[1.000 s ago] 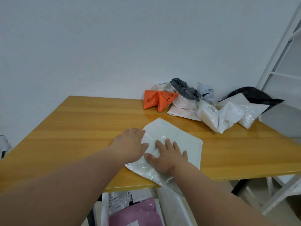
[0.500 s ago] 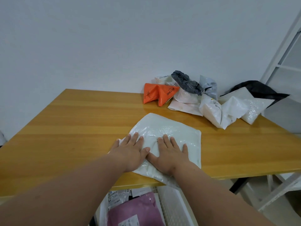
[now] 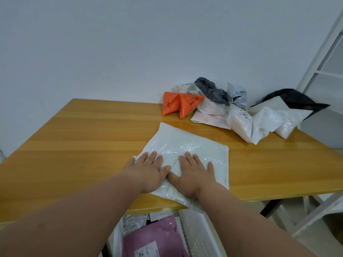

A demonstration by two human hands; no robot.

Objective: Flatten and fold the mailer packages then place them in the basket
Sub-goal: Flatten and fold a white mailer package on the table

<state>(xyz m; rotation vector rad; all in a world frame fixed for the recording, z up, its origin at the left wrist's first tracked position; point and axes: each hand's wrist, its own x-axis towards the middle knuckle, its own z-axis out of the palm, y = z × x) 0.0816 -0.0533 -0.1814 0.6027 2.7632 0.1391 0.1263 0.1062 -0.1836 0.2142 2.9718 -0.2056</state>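
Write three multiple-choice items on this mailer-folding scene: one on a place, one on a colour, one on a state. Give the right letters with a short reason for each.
1. Where does the white basket stand?
A. On the table beside the pile
B. Below the table's near edge
C. On the shelf at the right

2. What colour is the folded mailer at the left end of the pile by the wall?
A. Orange
B. Green
C. Blue

3. What are the hands doing to the white mailer?
A. Lifting it off the table
B. Pinching one corner each
C. Pressing on it with straight fingers

Answers:
1 B: the basket, with a pink mailer inside, shows under the table edge.
2 A: the orange mailer lies leftmost in the pile.
3 C: the left hand and right hand lie flat, side by side, on the white mailer.
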